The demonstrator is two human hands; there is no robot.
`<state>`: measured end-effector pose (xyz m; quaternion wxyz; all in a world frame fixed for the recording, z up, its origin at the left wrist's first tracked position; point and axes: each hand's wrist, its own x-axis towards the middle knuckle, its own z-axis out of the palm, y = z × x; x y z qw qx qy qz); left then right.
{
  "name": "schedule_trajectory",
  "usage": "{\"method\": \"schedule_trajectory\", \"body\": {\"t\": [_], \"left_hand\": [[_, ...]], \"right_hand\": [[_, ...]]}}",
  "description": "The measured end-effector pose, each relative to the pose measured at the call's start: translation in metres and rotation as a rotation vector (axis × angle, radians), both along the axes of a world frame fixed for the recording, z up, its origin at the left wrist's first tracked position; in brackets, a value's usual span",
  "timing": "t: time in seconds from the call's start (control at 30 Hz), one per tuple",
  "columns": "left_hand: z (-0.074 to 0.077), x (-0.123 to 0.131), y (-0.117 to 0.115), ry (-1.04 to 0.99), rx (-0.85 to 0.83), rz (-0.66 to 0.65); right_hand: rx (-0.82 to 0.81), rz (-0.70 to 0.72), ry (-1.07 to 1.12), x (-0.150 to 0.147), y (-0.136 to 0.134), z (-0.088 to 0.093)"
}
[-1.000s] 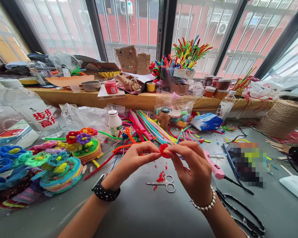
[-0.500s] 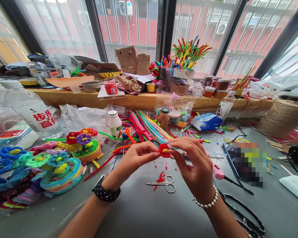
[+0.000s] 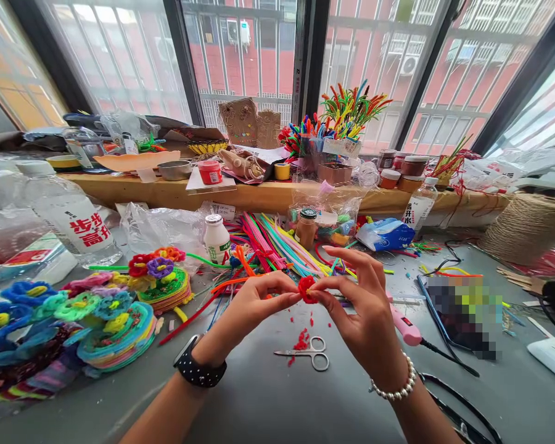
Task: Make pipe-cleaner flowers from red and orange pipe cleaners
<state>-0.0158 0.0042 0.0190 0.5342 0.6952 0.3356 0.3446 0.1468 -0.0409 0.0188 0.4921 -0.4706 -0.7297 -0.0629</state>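
Note:
Between both hands, above the grey table, is a small red pipe-cleaner flower (image 3: 306, 290) with a yellow centre. My left hand (image 3: 263, 305) pinches its left edge between thumb and forefinger. From the other side, my right hand (image 3: 358, 308) has thumb and forefinger closed on the flower near its centre, the other fingers raised. Below them a pair of small scissors (image 3: 315, 353) lies on the table, blades pointing left. Red fuzz clippings (image 3: 300, 340) are scattered by the blades. A pink hot glue gun (image 3: 406, 327) lies partly behind my right hand.
Finished pipe-cleaner flowers (image 3: 81, 305) crowd the left side. Behind the hands lie loose pipe cleaners (image 3: 277, 243), a white bottle (image 3: 217, 237) and a brown jar (image 3: 306, 229). A phone (image 3: 462, 314) and a twine spool (image 3: 522, 228) are at right.
My right thumb and forefinger have shifted onto the flower's yellow centre, covering much of it, and the flower has turned. The right hand's other fingers have lifted. The view has tilted slightly.

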Motion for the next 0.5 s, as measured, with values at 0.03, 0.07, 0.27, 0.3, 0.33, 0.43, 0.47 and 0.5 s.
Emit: {"method": "schedule_trajectory", "body": {"t": [0.03, 0.07, 0.27, 0.3, 0.33, 0.43, 0.47, 0.5], "left_hand": [[-0.0002, -0.0001, 0.0001, 0.004, 0.003, 0.002], [-0.0004, -0.0003, 0.0002, 0.01, 0.005, 0.006], [-0.0001, -0.0011, -0.0004, 0.024, 0.012, 0.009], [0.0, -0.0012, -0.0005, 0.025, 0.014, 0.007], [0.0001, -0.0013, -0.0005, 0.025, 0.017, 0.006], [0.0004, -0.0012, -0.0008, 0.02, 0.019, 0.005], [0.0005, -0.0011, -0.0008, 0.017, 0.017, 0.004], [0.0006, -0.0009, -0.0009, 0.014, 0.015, 0.003]], "right_hand": [[0.006, -0.001, -0.009, 0.0, 0.0001, 0.0], [0.014, -0.002, -0.019, 0.0001, 0.0003, 0.0001], [0.07, -0.01, -0.06, -0.0009, 0.0004, -0.0004], [0.077, -0.014, -0.063, -0.0012, 0.0002, -0.0007], [0.083, -0.017, -0.064, -0.0016, 0.0001, -0.0011], [0.094, -0.028, -0.064, -0.0028, -0.0001, -0.0021], [0.099, -0.031, -0.063, -0.0032, -0.0001, -0.0023], [0.104, -0.033, -0.063, -0.0035, -0.0001, -0.0025]]}}
